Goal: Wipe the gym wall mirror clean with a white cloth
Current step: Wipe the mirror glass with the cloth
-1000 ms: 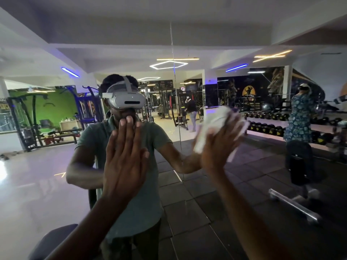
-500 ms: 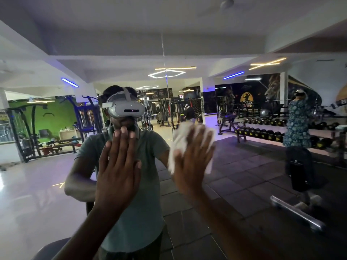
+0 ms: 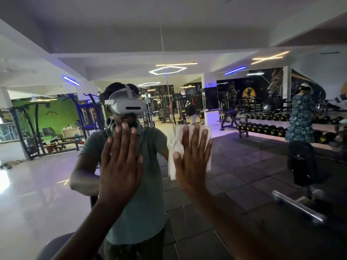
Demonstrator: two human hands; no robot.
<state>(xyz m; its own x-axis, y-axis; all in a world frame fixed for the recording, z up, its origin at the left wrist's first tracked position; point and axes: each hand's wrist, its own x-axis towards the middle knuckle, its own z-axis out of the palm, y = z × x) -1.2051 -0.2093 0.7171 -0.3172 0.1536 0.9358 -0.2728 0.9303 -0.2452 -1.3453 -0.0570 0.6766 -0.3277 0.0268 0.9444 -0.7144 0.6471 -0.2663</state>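
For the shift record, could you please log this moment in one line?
left hand: flat on mirror | right hand: pressing white cloth to mirror | stage: wiping

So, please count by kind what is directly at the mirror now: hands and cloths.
Hands: 2, the left hand and the right hand, both flat on the mirror
White cloth: 1, under the right hand
Total: 3
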